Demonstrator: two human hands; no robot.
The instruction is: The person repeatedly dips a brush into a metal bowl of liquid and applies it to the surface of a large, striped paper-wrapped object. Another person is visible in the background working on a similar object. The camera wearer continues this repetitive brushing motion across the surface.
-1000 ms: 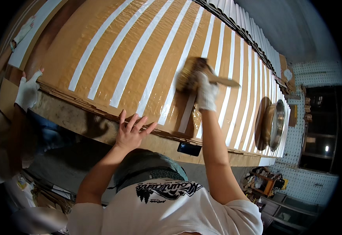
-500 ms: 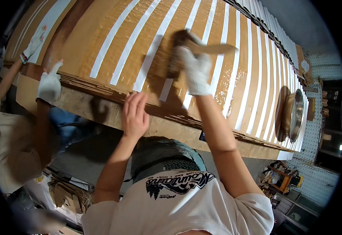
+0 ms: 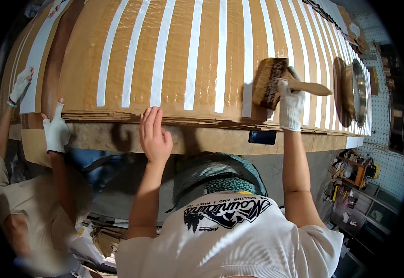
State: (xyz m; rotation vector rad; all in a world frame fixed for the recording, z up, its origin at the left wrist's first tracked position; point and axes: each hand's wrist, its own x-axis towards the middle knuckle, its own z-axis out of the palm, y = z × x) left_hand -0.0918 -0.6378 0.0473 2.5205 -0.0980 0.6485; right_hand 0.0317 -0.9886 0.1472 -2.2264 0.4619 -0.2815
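Observation:
In a white work glove, my right hand (image 3: 291,105) grips a wide brush (image 3: 269,84) with dark, wet-looking bristles. Its pale wooden handle points right, and the bristles are over the right part of the brown cardboard sheets (image 3: 81,69). White strips (image 3: 191,60) run across the sheets in spaced rows, with glossy wet brown surface between them. My bare left hand (image 3: 155,139) has its fingers stretched out, the tips at the near edge of the sheets. A metal bowl (image 3: 359,92) stands right of the brush; its contents are hidden.
Below the sheets' near edge, a phone (image 3: 262,137) lies on the wooden table edge (image 3: 202,142). At left, a co-worker's gloved hands (image 3: 56,132) are at another cardboard piece with a white strip (image 3: 35,74). Shelving with tools (image 3: 354,171) stands at lower right.
My right hand has carried the brush rightward across the sheets, toward the bowl. My left hand stays by the near edge. The view has shifted, and the phone now shows fully.

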